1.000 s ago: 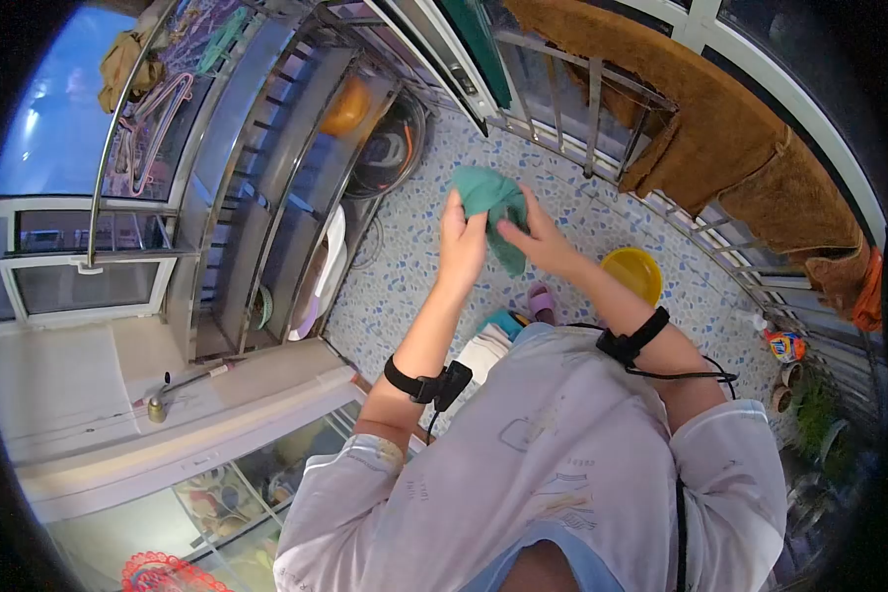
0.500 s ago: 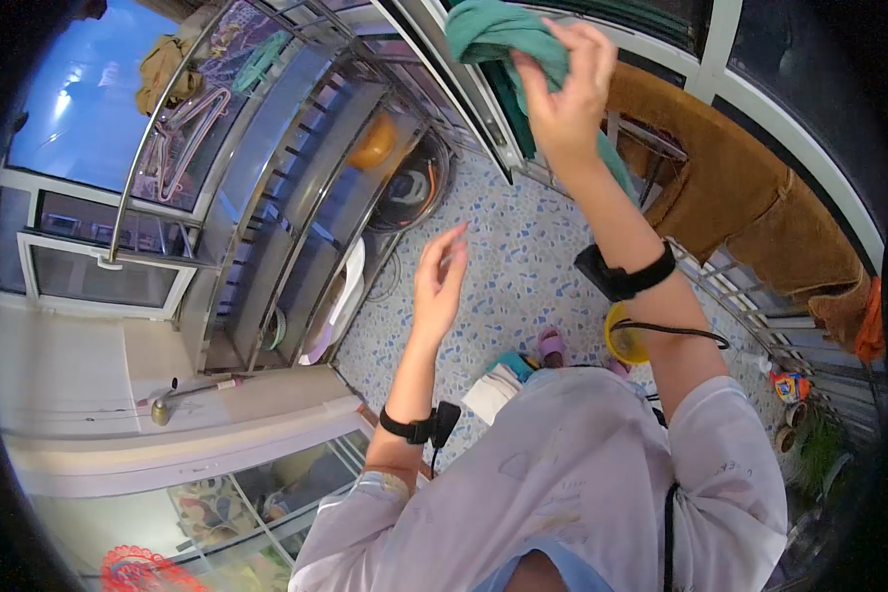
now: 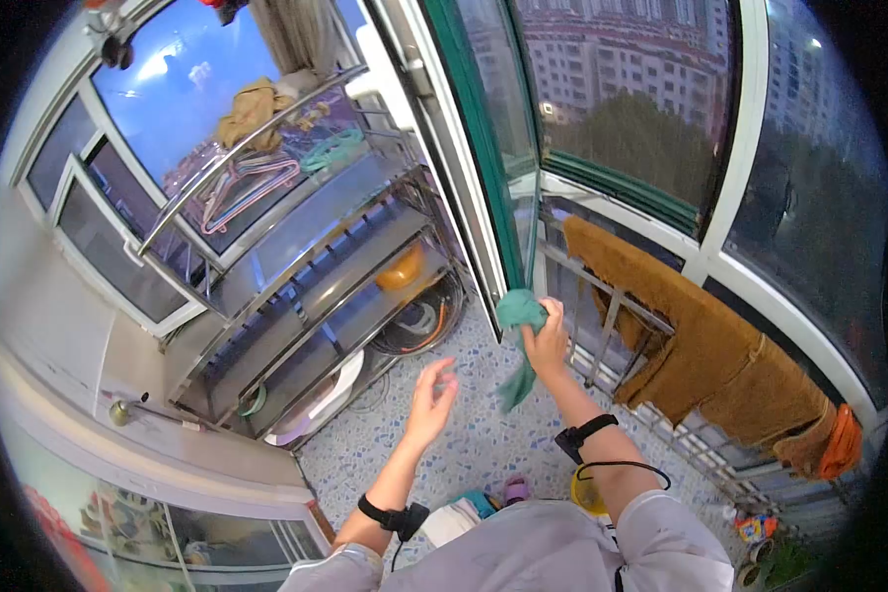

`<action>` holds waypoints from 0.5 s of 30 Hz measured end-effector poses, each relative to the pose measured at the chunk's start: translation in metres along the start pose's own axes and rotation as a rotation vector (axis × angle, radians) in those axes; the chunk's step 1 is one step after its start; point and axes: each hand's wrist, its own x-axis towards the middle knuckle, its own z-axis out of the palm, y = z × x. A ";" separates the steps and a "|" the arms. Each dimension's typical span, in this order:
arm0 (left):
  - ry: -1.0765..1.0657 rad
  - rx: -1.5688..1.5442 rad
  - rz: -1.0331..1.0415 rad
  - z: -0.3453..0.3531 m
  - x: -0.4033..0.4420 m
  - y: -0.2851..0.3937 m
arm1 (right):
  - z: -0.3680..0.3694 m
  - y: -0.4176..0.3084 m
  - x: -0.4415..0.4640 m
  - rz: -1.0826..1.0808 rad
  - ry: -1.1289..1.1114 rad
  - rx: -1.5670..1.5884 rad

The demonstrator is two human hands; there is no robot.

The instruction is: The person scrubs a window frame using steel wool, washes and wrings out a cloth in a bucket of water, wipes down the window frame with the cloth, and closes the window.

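My right hand (image 3: 551, 340) is closed on a green cloth (image 3: 521, 312), whose loose end hangs down below the fingers. The cloth is at the lower corner of an open window sash (image 3: 493, 197) with a white and green frame; I cannot tell whether it touches the frame. My left hand (image 3: 430, 407) is held in the air over the speckled floor, fingers apart and slightly curled, holding nothing. Each wrist has a black strap, and a cable hangs from each.
At left stands a metal rack (image 3: 296, 326) with an orange bowl (image 3: 401, 268) and hangers (image 3: 249, 187) above. Brown towels (image 3: 701, 335) hang over the railing at right. A yellow bucket (image 3: 588, 490) and a white cloth (image 3: 450, 523) are by my feet.
My view has tilted up, showing more of the window and the buildings outside. My right hand with the green cloth has come lower along the sash edge. My left hand stays raised and empty.
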 end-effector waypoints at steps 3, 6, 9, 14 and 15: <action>0.136 0.053 0.324 -0.023 0.048 0.034 | -0.002 -0.063 0.072 -0.217 0.215 0.058; 0.330 0.232 0.543 -0.066 0.095 0.097 | -0.005 -0.101 0.123 -0.390 0.208 -0.079; 0.411 0.041 0.614 -0.092 0.127 0.172 | -0.018 -0.128 0.155 -0.428 0.122 -0.077; 0.441 0.177 0.862 -0.121 0.195 0.239 | -0.028 -0.177 0.226 -0.444 0.232 -0.033; 0.437 0.208 0.938 -0.123 0.209 0.250 | -0.029 -0.186 0.242 -0.461 0.251 -0.032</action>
